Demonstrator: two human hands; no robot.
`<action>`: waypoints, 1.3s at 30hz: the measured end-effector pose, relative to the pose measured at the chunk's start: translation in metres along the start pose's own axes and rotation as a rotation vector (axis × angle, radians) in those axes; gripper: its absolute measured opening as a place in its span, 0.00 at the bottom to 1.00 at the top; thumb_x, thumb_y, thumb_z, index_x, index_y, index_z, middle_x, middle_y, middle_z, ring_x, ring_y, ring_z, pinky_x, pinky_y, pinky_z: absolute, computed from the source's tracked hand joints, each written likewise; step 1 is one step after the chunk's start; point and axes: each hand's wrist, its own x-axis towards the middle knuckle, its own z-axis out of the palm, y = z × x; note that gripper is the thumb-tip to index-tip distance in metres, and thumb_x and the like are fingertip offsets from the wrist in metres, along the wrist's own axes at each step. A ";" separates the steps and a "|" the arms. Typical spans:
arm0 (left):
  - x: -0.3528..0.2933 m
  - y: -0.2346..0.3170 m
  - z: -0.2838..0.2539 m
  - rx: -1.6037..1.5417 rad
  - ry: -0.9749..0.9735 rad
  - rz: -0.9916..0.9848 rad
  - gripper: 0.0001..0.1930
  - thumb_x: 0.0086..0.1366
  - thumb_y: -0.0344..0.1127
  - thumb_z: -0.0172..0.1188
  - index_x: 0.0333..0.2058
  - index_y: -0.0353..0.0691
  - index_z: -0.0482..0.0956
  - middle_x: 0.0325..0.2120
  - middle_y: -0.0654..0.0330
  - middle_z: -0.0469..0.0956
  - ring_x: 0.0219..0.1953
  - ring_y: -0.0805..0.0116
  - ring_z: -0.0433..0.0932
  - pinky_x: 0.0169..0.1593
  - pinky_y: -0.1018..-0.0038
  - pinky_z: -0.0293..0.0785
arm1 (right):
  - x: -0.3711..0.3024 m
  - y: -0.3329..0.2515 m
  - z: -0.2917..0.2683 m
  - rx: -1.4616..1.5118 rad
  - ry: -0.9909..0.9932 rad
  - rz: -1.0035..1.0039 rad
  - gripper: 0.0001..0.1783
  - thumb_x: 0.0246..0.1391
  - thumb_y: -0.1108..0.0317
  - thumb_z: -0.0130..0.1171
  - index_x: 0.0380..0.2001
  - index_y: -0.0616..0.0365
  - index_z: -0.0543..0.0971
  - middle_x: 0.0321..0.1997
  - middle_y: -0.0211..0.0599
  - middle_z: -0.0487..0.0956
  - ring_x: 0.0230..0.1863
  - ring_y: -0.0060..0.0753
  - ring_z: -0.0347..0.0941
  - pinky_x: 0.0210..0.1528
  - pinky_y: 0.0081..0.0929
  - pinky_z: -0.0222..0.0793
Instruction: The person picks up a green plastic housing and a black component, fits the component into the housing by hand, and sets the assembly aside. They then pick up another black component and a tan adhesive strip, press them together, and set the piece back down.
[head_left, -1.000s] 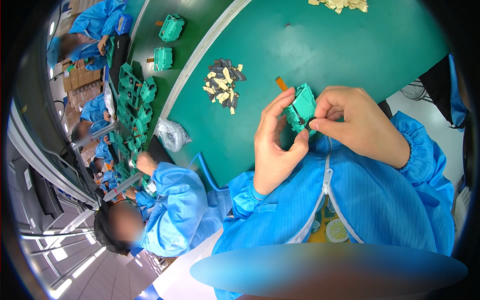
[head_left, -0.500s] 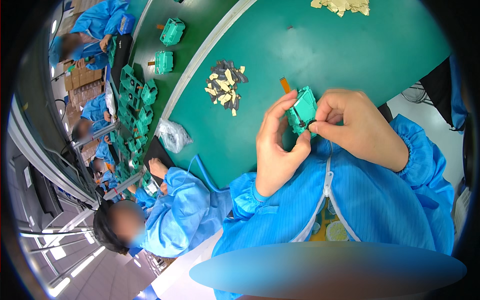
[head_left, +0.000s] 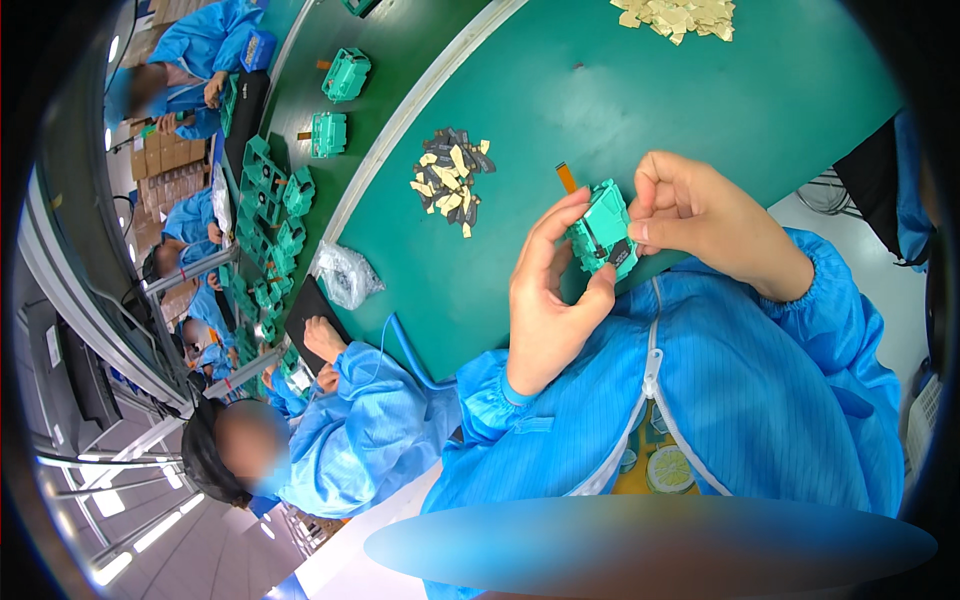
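The small green case (head_left: pixel 606 214) is held up in front of the wearer's chest, near the close edge of the counter (head_left: pixel 540 90). Low on the face turned upward lies a black patch (head_left: pixel 622 250), beside a thin dark strip. The step in hand looks like settling that patch on the case, so the corners deserve most care: line it up with the moulding before any pressure, then rub from the middle outward so that no edge lifts.

The grip of the left hand (head_left: pixel 552 300) is closed around the case, fingers along its far left side and thumb at its lower end, close to the patch. That steady hold is worth keeping, with the thumb clear of the patch's edge. An orange ribbon (head_left: pixel 566 178) sticks out past those fingers; better not to bend or crush it.

The grip of the right hand (head_left: pixel 700 218) is narrow, thumb and forefinger close together at the case's right edge; whether anything is pinched there I cannot tell. Light fingertip pressure should serve better than a hard push.

Left of the hands, well apart from them, lies a heap of dark and cream pieces (head_left: pixel 452 180), with a cream heap (head_left: pixel 680 15) at the far edge of view. Beyond a pale rail (head_left: pixel 400 105), two more green cases (head_left: pixel 346 76) stand on a dark green surface.
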 end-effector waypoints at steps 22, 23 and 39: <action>-0.009 -0.008 -0.027 0.316 0.241 0.545 0.16 0.61 0.25 0.67 0.48 0.35 0.81 0.53 0.50 0.80 0.53 0.53 0.79 0.57 0.63 0.73 | 0.134 -0.084 0.000 -0.493 0.204 -0.111 0.23 0.59 0.61 0.66 0.51 0.63 0.73 0.39 0.34 0.79 0.38 0.23 0.76 0.44 0.23 0.74; -0.012 -0.010 -0.030 0.288 0.242 0.514 0.14 0.62 0.25 0.67 0.47 0.35 0.81 0.50 0.51 0.81 0.52 0.54 0.80 0.56 0.64 0.74 | 0.157 -0.090 0.008 -0.450 0.214 -0.150 0.22 0.60 0.60 0.66 0.49 0.63 0.74 0.40 0.34 0.78 0.40 0.23 0.76 0.45 0.24 0.75; 0.031 -0.020 -0.110 0.765 0.390 0.350 0.09 0.63 0.32 0.67 0.40 0.35 0.84 0.37 0.50 0.83 0.39 0.50 0.82 0.44 0.61 0.78 | 0.170 -0.065 0.015 -1.022 0.249 -0.569 0.13 0.63 0.67 0.60 0.47 0.63 0.79 0.57 0.41 0.78 0.54 0.38 0.78 0.52 0.32 0.75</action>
